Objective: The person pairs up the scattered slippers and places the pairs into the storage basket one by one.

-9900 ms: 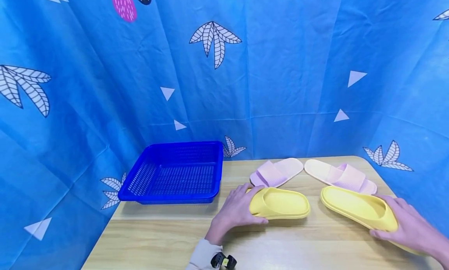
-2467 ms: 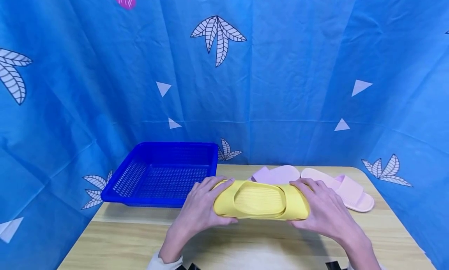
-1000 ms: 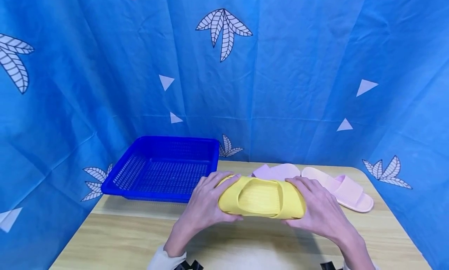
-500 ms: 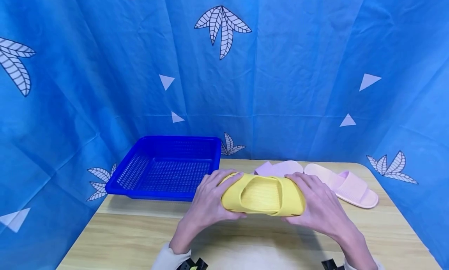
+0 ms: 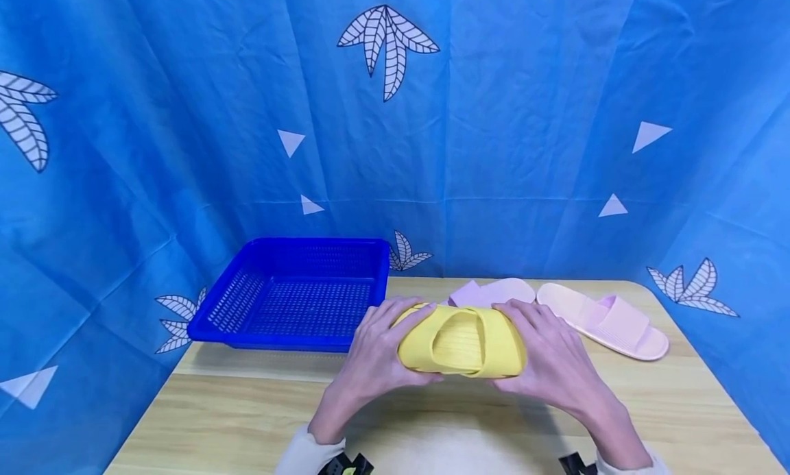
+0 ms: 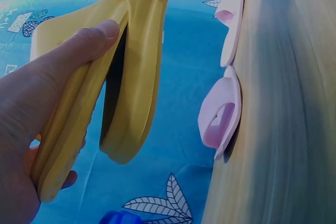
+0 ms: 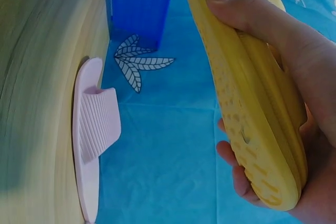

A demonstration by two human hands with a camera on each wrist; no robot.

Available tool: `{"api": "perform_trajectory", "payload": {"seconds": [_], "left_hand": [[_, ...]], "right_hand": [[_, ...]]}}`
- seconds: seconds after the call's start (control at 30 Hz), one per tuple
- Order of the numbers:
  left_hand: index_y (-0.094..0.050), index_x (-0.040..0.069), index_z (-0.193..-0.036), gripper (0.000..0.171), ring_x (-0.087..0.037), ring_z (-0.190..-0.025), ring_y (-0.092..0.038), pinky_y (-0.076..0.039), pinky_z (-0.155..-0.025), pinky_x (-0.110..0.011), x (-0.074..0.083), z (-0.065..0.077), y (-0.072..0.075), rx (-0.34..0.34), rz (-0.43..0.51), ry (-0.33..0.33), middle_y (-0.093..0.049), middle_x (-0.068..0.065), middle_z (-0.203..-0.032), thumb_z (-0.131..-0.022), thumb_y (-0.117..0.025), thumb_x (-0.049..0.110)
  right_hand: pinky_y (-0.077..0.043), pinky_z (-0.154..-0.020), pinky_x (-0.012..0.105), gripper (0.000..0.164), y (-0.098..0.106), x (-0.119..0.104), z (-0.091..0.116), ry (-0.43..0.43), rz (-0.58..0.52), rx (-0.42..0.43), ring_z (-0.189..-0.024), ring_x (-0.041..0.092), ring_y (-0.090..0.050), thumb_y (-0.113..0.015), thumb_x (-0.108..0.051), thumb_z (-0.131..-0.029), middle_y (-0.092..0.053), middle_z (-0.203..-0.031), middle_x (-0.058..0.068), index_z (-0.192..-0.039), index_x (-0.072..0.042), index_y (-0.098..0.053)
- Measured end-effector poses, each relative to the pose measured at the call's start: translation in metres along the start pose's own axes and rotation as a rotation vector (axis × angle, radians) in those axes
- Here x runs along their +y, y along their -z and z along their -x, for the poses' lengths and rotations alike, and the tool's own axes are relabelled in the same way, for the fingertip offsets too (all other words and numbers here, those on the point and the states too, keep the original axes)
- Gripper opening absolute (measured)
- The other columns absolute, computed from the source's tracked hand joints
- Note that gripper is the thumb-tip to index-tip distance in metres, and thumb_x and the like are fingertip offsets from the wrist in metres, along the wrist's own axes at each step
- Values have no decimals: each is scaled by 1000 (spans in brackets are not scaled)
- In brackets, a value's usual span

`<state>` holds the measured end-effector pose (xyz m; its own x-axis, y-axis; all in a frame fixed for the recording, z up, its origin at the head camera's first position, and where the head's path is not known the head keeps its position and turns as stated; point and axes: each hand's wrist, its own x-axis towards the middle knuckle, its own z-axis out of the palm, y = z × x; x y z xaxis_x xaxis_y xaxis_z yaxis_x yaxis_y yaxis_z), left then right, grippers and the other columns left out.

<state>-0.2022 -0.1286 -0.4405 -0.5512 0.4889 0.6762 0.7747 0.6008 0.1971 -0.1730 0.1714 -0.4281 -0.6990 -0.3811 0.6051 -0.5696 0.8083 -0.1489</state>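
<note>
Both hands hold a pair of yellow slippers above the table, fitted into each other. In the head view my left hand (image 5: 376, 355) grips the left end and my right hand (image 5: 552, 358) the right end, thumbs below. The left wrist view shows one yellow slipper (image 6: 65, 129) in the left hand, pressed against the other yellow slipper (image 6: 140, 93), with a dark gap between them. In the right wrist view, the right hand's fingers curl round a slipper with a textured sole (image 7: 249, 135). How deeply the two overlap is partly hidden.
A blue mesh basket (image 5: 212, 322) stands on the left of the wooden table (image 5: 247, 406). Behind the hands lie two pink slippers, the left one (image 5: 503, 292) partly covered by the yellow pair and the other (image 5: 623, 324) further right. A blue curtain (image 5: 512, 118) surrounds the table.
Ten seconds ago each hand held one yellow slipper, apart. They have since been brought together, and over the last second the hands have moved closer, narrowing the opening between the straps.
</note>
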Motion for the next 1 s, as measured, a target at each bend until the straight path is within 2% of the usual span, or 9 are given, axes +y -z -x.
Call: {"api": "perform_trajectory", "payload": {"seconds": [0.17,0.33,0.5,0.73,1.0], "left_hand": [[-58,24,-145,105,-23,-129,-54,-50,-94,-47,0,0,-2,13,12,1,-60,-1,-139,-54,-95,61],[-58,24,-145,103,-24,-130,-54,-49,-96,-48,1,0,-4,18,36,-11,-60,-2,-139,-57,-93,64],[-59,23,-144,102,-23,-130,-54,-48,-99,-48,0,-1,-5,25,55,-14,-61,-2,-139,-57,-93,63],[-60,21,-143,103,-24,-128,-55,-49,-96,-47,-1,1,-5,29,62,-27,-62,-4,-137,-54,-96,59],[-60,20,-142,102,-24,-128,-55,-49,-96,-46,-2,1,-10,33,50,-33,-62,-3,-137,-54,-95,60]], "right_hand": [[-53,-83,59,108,-2,0,-2,-7,-4,-1,-108,34,-60,-96,-54,-43,-63,-125,12,-135,-13,-59],[-51,-86,61,107,-2,-3,-2,3,-2,6,-109,33,-60,-95,-53,-42,-63,-125,12,-135,-12,-59],[-53,-79,57,107,-4,-4,-1,19,4,37,-106,32,-60,-95,-53,-42,-63,-124,12,-135,-11,-60],[-53,-84,61,107,-10,-4,-1,46,-9,68,-108,35,-61,-94,-54,-42,-64,-123,14,-134,-9,-60],[-52,-79,54,106,-13,-4,-3,46,3,62,-105,31,-60,-93,-53,-42,-64,-122,14,-133,-9,-61]]}}
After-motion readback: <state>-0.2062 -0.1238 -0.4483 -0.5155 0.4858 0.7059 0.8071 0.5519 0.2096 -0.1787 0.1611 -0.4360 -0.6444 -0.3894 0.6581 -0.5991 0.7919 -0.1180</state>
